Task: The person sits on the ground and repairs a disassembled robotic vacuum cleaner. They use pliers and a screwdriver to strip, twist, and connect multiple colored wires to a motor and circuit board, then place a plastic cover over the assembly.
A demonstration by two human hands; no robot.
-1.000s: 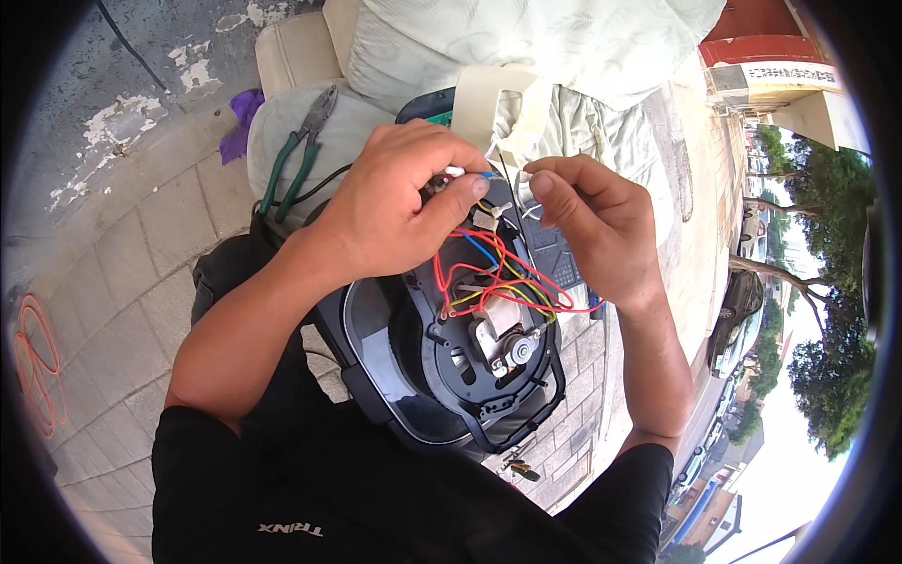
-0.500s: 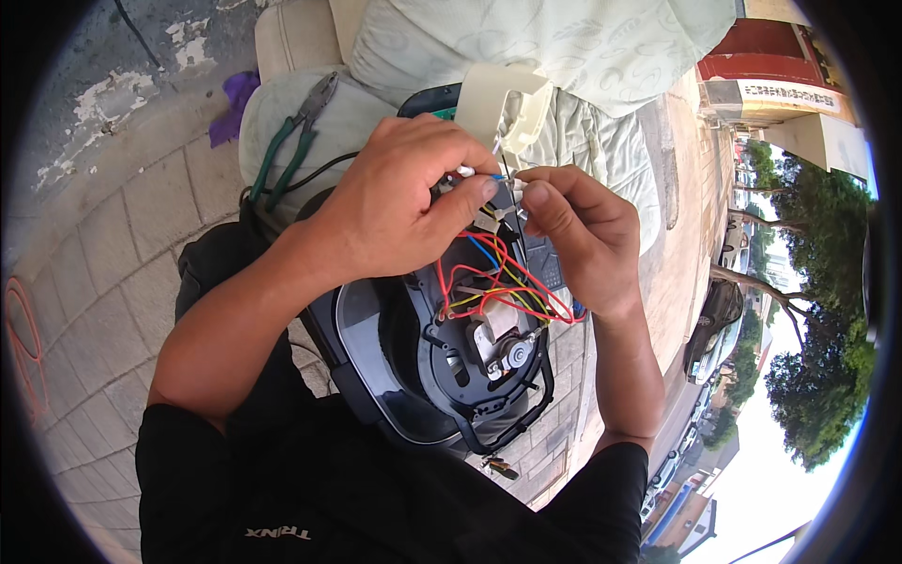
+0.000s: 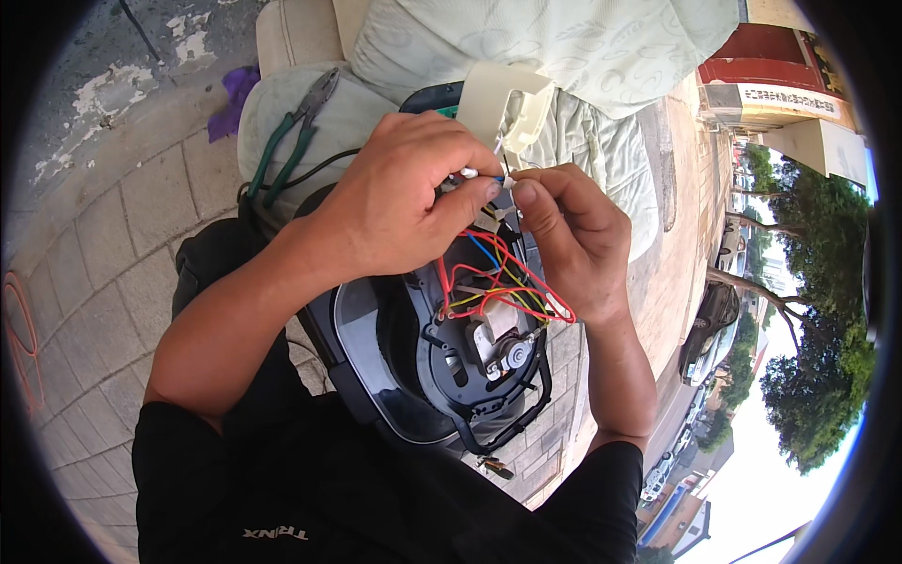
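- The left hand (image 3: 404, 197) is drawn into a pinch, thumb and forefinger tips together on a thin blue wire (image 3: 501, 179).
- The right hand (image 3: 578, 235) faces it, thumb against forefinger, gripping a small white sleeve (image 3: 509, 184) at the end of that wire; the fingertips of both hands nearly meet.
- Beneath the hands, between the forearms and before the person's torso, is a black appliance (image 3: 376, 376) with its inner parts exposed.
- Red wires (image 3: 561, 305) loop across its upper part, among yellow and blue ones.
- Near its right edge sits a small metal motor (image 3: 514, 355).
- Just beyond the hands, a cream plastic cover (image 3: 484, 103) rests on a seat with a pale fabric cover (image 3: 366, 113).
- Pliers (image 3: 303, 117) with green handles lie on the same seat, to the left of the left hand.
- Farther left are a purple cloth (image 3: 230, 105) and, on the paving (image 3: 122, 226), an orange cable (image 3: 21, 320).
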